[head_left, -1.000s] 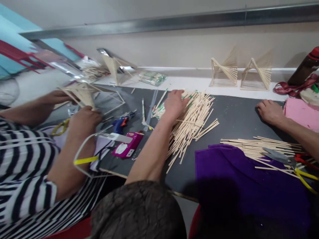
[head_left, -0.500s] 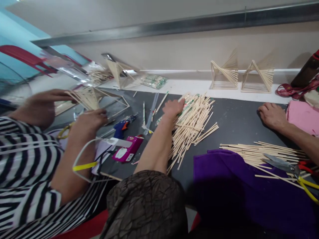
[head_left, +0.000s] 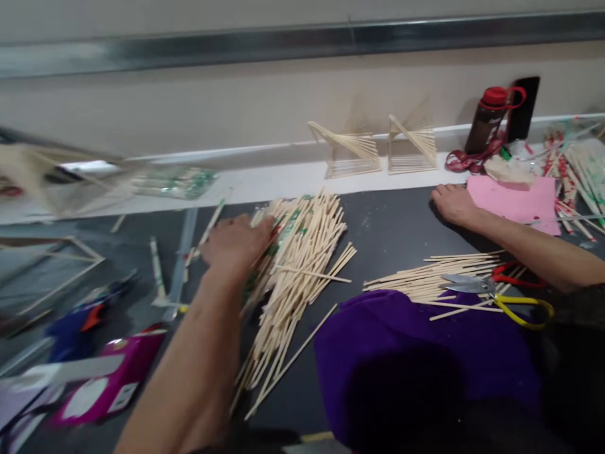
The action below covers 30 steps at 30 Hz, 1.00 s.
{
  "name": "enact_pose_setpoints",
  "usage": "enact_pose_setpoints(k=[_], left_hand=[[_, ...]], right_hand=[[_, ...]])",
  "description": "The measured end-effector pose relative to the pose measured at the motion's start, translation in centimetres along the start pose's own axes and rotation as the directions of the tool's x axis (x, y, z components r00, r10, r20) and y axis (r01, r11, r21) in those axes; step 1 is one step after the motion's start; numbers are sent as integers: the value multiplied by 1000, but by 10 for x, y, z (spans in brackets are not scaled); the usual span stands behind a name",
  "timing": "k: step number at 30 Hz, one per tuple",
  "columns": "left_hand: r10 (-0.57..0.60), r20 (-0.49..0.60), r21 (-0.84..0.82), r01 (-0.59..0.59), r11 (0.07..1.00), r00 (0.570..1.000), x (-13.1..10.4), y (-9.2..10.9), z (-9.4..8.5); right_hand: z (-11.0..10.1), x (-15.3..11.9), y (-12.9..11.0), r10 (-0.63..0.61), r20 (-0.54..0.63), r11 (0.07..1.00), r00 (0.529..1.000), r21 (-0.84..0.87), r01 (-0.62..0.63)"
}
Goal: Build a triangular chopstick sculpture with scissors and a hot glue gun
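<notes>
My left hand [head_left: 236,243], slightly blurred, lies palm down at the left edge of a heap of wooden sticks [head_left: 302,252]. Its thumb side touches the sticks and green-printed wrappers [head_left: 290,227]; the fingers look spread, though their tips are partly hidden. My right hand [head_left: 454,203] rests open on the dark tabletop [head_left: 392,221], beside a pink cloth [head_left: 513,198]. Below the right forearm, scissors [head_left: 472,285] with red and yellow handles lie across a smaller bunch of sticks [head_left: 425,277], partly over a purple cloth [head_left: 373,340].
Two stick frameworks [head_left: 352,151] stand against the wall, near a red-capped bottle [head_left: 486,120] and a phone [head_left: 524,107]. To the left lie a blue glue gun [head_left: 75,328], a magenta box [head_left: 113,378] and a packet of wrapped sticks [head_left: 174,181]. More wrapped sticks [head_left: 581,170] lie far right.
The view has swung right, so the neighbour in stripes is out of frame. My left hand has shifted slightly left along the heap. My right hand stays by the pink cloth.
</notes>
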<state>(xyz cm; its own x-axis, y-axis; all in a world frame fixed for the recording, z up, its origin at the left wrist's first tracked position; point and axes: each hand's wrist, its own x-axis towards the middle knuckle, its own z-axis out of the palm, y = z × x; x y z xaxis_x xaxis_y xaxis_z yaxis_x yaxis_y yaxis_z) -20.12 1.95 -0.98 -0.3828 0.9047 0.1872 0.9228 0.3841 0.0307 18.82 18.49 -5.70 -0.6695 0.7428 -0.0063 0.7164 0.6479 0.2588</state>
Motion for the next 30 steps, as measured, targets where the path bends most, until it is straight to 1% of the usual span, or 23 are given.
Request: enact_pose_setpoints(k=[2, 3, 5, 6, 7, 8, 9, 10, 11, 13, 14, 16, 17, 18, 19, 21, 23, 26, 28, 30], left_hand=[[-122, -8, 28, 122, 992, 992, -13, 13, -12], [-96, -30, 10, 97, 995, 995, -23, 22, -17], [48, -109, -83, -58, 995, 993, -48, 45, -28], [134, -157, -144, -157, 977, 978, -61, 58, -32], [220, -199, -196, -258, 946, 955, -74, 69, -36], [293, -222, -234, -343, 910, 930, -86, 79, -39], [347, -219, -262, -398, 879, 912, -96, 86, -41], [374, -204, -292, -421, 859, 905, -105, 91, -43], [380, -181, -314, -419, 852, 907, -112, 91, -45], [318, -135, -321, -345, 882, 938, -122, 83, -50], [257, -121, -303, -282, 911, 959, -127, 75, -53], [117, -102, -234, -139, 962, 988, -138, 56, -59], [58, -85, -194, -73, 978, 995, -145, 47, -60], [11, -52, -154, -19, 988, 999, -154, 40, -61], [-22, -8, -115, 21, 993, 1000, -164, 36, -60], [-47, 124, -39, 53, 998, 991, -184, 34, -53], [-38, 265, 21, 34, 999, 964, -203, 40, -41], [-34, 393, 86, 0, 996, 919, -219, 54, -22], [-59, 413, 112, 14, 994, 909, -221, 59, -13], [-78, 400, 120, 32, 992, 913, -220, 59, -7]], right_hand=[[-8, -6, 10, 44, 41, 998, 998, -38, -43], [-12, -9, 14, 62, 59, 997, 996, -55, -59], [-20, -16, 16, 75, 79, 995, 994, -78, -68], [-23, -20, 14, 63, 81, 995, 995, -81, -56], [-25, -23, 11, 34, 80, 997, 996, -77, -28], [-26, -26, 6, -7, 78, 998, 997, -67, 13], [-26, -29, 2, -57, 78, 997, 995, -53, 61], [-25, -32, -2, -107, 79, 993, 991, -35, 110], [-23, -35, -5, -148, 80, 988, 986, -24, 151], [-20, -42, -5, -187, 77, 982, 979, -18, 189], [-18, -45, -3, -171, 67, 983, 983, -55, 175], [-14, -48, 6, -150, 55, 986, 987, -70, 154], [-12, -49, 10, -139, 43, 985, 989, -96, 142], [-10, -49, 13, -163, 42, 979, 986, -114, 167], [-8, -49, 15, -154, 44, 979, 987, -130, 159], [-7, -49, 16, -149, 52, 976, 987, -150, 156], [-6, -48, 14, -138, 56, 975, 989, -169, 146], [-2, -47, 13, -110, 53, 972, 993, -203, 118], [0, -45, 13, -96, 50, 971, 994, -216, 105], [3, -45, 14, -87, 42, 971, 995, -221, 94]])
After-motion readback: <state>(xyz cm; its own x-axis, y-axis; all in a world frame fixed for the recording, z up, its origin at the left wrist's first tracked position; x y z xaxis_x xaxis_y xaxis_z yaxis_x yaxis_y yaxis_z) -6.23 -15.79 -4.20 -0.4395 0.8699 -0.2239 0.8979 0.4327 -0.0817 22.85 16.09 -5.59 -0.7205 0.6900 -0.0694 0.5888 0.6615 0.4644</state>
